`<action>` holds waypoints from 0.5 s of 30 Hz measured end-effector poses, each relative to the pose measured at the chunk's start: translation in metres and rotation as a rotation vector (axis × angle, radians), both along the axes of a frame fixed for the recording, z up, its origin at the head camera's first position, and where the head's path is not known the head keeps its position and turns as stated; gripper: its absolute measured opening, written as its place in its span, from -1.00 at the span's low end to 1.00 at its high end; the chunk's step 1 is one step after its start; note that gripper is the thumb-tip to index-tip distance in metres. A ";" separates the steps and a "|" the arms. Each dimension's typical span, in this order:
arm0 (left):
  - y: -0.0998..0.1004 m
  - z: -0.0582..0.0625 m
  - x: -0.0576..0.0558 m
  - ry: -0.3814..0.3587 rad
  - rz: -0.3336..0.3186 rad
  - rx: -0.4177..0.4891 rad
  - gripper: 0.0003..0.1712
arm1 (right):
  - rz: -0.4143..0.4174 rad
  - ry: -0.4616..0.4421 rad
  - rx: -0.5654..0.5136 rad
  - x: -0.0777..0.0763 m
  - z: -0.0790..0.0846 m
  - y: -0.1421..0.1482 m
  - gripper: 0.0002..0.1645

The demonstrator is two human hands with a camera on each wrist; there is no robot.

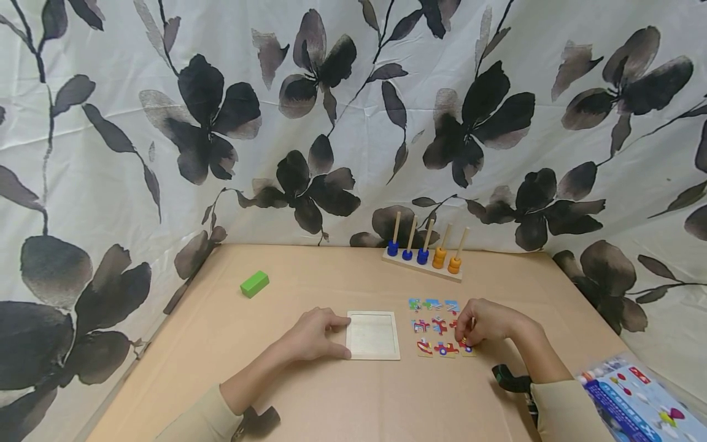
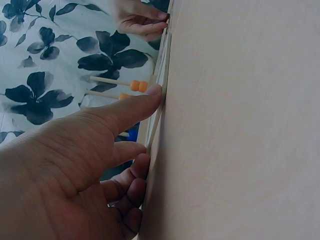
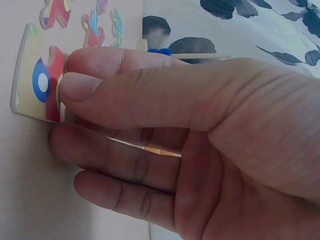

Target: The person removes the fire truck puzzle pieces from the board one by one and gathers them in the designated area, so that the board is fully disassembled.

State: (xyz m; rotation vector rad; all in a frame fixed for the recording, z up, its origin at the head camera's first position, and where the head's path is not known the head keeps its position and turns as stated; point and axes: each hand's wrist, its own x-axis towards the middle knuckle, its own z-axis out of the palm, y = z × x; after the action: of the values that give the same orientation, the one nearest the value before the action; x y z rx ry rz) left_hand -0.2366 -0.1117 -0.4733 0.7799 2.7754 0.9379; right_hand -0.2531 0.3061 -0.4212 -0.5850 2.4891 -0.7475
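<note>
My left hand point(image 1: 315, 334) is at the left edge of a shallow, pale wooden puzzle tray point(image 1: 373, 357). Its thumb and index fingertips touch that edge, spaced apart along it. My right hand point(image 1: 488, 322) is over the right side of several colourful puzzle pieces laid out in rows. Its thumb and index finger pinch a puzzle piece point(image 2: 166, 22) point(image 3: 41, 87) with a blue-and-white wheel on red and yellow; the fingertips hide part of it. Another piece, showing a red vehicle point(image 1: 445, 350), lies just left of that hand.
At the table's back stands a peg counter point(image 1: 422, 267) with blue and orange beads on upright rods. A green block point(image 1: 254, 284) lies back left. A printed blue-and-white package point(image 1: 652, 399) is at the right front. Floral cloth point(image 1: 309, 73) hangs behind the table.
</note>
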 end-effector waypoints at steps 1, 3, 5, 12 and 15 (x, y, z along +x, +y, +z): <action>0.000 0.000 0.000 0.000 0.000 0.001 -0.18 | -0.002 0.001 0.001 0.000 0.000 0.000 -0.76; 0.000 0.000 0.000 -0.002 -0.002 0.001 -0.18 | -0.001 0.002 0.000 0.000 0.001 0.000 -0.76; 0.000 0.001 0.000 -0.002 -0.004 0.001 -0.19 | 0.003 0.005 -0.006 0.000 0.001 0.000 -0.76; 0.000 0.001 0.001 -0.006 -0.006 0.009 -0.20 | 0.033 0.123 -0.060 -0.004 0.005 -0.001 -0.85; -0.001 0.002 0.001 -0.015 -0.008 0.027 -0.22 | 0.022 0.221 -0.063 -0.005 0.006 -0.004 -0.92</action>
State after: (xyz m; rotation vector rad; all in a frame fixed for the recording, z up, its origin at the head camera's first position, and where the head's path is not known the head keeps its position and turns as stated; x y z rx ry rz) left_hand -0.2357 -0.1125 -0.4715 0.7840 2.7507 0.9775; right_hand -0.2585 0.3017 -0.4154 -0.7537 2.6627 -0.7931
